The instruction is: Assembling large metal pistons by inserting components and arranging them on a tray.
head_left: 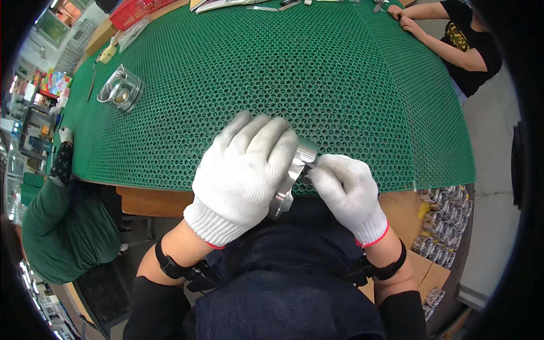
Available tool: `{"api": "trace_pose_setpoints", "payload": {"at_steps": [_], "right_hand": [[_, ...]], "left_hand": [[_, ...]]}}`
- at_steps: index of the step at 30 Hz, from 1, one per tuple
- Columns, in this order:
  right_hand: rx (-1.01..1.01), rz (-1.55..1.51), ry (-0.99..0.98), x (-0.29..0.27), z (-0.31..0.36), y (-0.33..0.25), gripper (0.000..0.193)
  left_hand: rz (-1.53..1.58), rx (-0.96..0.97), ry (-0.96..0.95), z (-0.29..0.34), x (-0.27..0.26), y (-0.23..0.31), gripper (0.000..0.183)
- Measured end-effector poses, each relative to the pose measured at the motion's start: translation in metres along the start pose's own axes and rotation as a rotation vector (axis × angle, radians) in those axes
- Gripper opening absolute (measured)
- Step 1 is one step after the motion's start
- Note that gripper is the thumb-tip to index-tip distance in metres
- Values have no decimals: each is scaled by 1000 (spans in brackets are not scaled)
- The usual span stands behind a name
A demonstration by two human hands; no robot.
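Observation:
Both my hands wear white knitted gloves with red cuff edges. My left hand is wrapped over a shiny metal piston, held tilted at the front edge of the green mat. The glove covers much of it, and only its right side and lower end show. Against that right side, the fingers of my right hand are pinched together. A small dark tip shows at those fingers, too hidden to name. Farther off to the left, another metal piston rests on the green honeycomb mat.
Several pistons stand in rows on cardboard at the lower right. A red basket, a clear plastic bag and papers lie along the far side. One person leans at the far right; another is at the left.

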State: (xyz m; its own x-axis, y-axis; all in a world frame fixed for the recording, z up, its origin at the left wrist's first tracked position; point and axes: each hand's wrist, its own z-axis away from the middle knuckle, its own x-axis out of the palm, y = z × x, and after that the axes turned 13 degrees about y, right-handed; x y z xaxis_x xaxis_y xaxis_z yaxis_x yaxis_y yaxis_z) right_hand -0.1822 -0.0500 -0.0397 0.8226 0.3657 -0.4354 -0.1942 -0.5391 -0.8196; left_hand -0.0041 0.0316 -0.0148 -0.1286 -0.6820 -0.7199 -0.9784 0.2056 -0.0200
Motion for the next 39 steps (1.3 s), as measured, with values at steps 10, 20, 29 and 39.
{"api": "trace_pose_setpoints", "payload": {"at_steps": [10,20,29,39], "right_hand": [[-250,243,53,1,-12,9,18],[-321,595,-404,-29,-32,-13,32],[172,189,-384,-52,19,18,20],[352,-267,-683,-19,4,2,25]], "left_hand": [[80,-94,-518,-66,19,-23,25],[-186,-21,-1058,-117,56,-35,38],[1027,-997,363,35,17,-93,54],[623,-872,130,98,-10,-52,117]]}}
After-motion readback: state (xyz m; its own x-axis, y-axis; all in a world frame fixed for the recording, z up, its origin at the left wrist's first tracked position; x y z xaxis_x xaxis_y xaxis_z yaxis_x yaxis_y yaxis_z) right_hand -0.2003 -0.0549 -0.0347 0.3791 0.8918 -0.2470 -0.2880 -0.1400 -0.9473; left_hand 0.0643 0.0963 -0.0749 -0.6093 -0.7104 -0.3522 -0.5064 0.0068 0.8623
